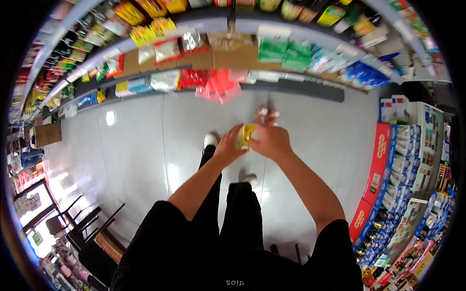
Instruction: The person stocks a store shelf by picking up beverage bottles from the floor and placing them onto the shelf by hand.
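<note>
In front of my body, both hands are closed round a small yellow-labelled container [247, 136], possibly a jar or bottle; its exact kind is too blurred to tell. My left hand [229, 147] grips its left side. On the other side, the fingers of my right hand [273, 140] wrap round a pale end of it and partly hide it. Just beyond my right hand, a small cluster of reddish-brown, round-topped containers [267, 114] shows near the grey floor, its lower part covered by that hand.
Ahead runs a long shelf [306, 89] with bagged goods, including pink-red packets [218, 87] hanging over its lower edge. Red and blue stacked boxes [376, 165] line the right. A black chair [92, 242] stands at lower left, a cardboard box [47, 134] at far left.
</note>
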`<state>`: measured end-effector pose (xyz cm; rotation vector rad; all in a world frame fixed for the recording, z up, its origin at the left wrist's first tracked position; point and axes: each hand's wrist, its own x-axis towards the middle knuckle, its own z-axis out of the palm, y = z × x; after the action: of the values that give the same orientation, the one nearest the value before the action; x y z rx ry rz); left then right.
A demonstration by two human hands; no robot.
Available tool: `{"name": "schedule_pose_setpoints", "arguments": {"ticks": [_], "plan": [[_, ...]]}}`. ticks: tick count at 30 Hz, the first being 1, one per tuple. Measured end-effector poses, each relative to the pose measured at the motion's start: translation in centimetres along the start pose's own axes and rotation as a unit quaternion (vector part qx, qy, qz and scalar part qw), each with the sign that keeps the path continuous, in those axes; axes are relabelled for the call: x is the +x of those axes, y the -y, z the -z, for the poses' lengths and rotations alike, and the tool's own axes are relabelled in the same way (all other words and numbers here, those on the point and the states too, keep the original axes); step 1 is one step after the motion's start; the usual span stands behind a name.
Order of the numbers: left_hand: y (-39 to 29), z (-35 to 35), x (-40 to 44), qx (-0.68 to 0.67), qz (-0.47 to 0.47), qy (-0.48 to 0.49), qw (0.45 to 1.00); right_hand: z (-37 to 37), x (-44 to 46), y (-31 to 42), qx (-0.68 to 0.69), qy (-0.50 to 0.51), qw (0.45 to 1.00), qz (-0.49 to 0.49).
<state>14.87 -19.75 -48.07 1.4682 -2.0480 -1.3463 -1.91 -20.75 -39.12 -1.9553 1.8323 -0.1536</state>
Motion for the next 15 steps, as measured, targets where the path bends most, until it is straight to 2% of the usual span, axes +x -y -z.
{"name": "schedule_pose_setpoints", "arguments": {"ticks": [2, 4, 6, 7, 9, 10, 13, 15], "plan": [[-4.3, 2.2, -1.7, 0.012, -0.057, -0.025, 0.998, 4.9, -2.1, 2.5, -0.016, 0.002, 1.0, 0.015], [-8.1, 3.6, -3.3, 0.013, -0.12, -0.063, 0.991, 9.6, -4.3, 4.7, -0.008, -0.04, 0.998, 0.05], [-13.5, 6.3, -5.9, 0.003, -0.096, -0.057, 0.994, 14.3, -6.3, 6.6, 0.002, -0.021, 0.999, 0.037], [-15.8, 7.5, -6.9, 0.006, -0.115, -0.074, 0.991, 16.6, -7.3, 7.5, -0.011, -0.041, 0.998, 0.047], [-19.1, 9.5, -8.7, -0.108, -0.142, -0.06, 0.982, 20.5, -9.1, 9.5, 0.06, -0.037, 0.996, 0.054], [-20.2, 10.1, -9.2, -0.102, -0.158, -0.076, 0.979, 22.0, -9.8, 10.2, 0.052, -0.054, 0.995, 0.068], [-23.3, 12.1, -10.1, -0.175, -0.225, -0.099, 0.953, 25.4, -11.1, 11.3, 0.172, -0.139, 0.964, 0.147], [-25.1, 14.0, -10.1, -0.165, -0.235, -0.113, 0.951, 28.1, -11.9, 12.4, 0.195, -0.153, 0.957, 0.154]]}}
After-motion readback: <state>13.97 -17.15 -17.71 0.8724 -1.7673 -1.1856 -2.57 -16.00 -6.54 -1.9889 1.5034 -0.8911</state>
